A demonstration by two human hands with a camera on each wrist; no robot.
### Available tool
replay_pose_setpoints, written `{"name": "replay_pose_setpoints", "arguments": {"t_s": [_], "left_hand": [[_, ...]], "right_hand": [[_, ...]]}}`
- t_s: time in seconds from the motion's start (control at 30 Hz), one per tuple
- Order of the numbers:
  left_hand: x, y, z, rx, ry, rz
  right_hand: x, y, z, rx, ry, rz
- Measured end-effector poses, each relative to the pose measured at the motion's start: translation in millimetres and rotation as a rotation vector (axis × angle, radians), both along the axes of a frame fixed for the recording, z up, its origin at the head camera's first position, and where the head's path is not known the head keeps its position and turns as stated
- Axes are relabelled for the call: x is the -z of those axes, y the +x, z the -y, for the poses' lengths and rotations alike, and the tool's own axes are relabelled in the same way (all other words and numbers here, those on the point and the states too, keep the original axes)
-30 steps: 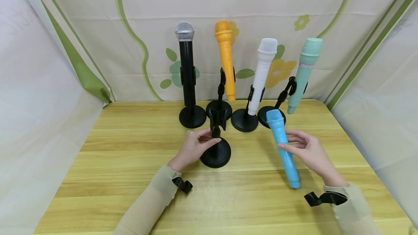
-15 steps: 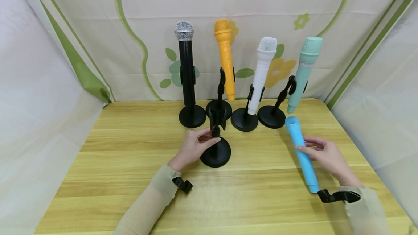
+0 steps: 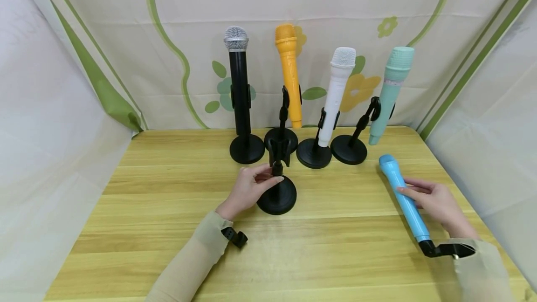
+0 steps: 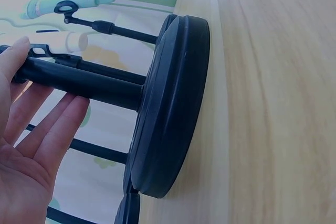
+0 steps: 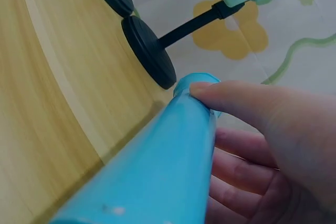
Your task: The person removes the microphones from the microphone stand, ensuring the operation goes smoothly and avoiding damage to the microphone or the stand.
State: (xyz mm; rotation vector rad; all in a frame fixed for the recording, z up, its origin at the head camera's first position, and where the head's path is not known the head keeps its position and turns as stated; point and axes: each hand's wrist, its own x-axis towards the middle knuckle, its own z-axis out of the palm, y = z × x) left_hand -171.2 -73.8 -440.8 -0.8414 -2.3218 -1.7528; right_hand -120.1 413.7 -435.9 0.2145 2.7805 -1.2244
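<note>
Around the middle of the frame, the left grip pinches the stem of a black stand. Its round base likely carries most of the weight, so the slim, stiff stem looks a sound place to steady it. At the right of the frame, slightly below mid-height, the right grip holds a blue microphone around its barrel, thumb over the top. It looks like light, rigid plastic, smooth enough to slip or roll; mid-barrel should balance best, and a hard knock could scuff it.
</note>
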Motion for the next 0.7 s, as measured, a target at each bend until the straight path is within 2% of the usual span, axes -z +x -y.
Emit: {"name": "replay_pose_setpoints", "arguments": {"t_s": [0.7], "left_hand": [[0.0,1.2,0,-0.008,0.0,0.026]], "right_hand": [[6.4,2.4,-22,0.033,0.065,-0.006]]}}
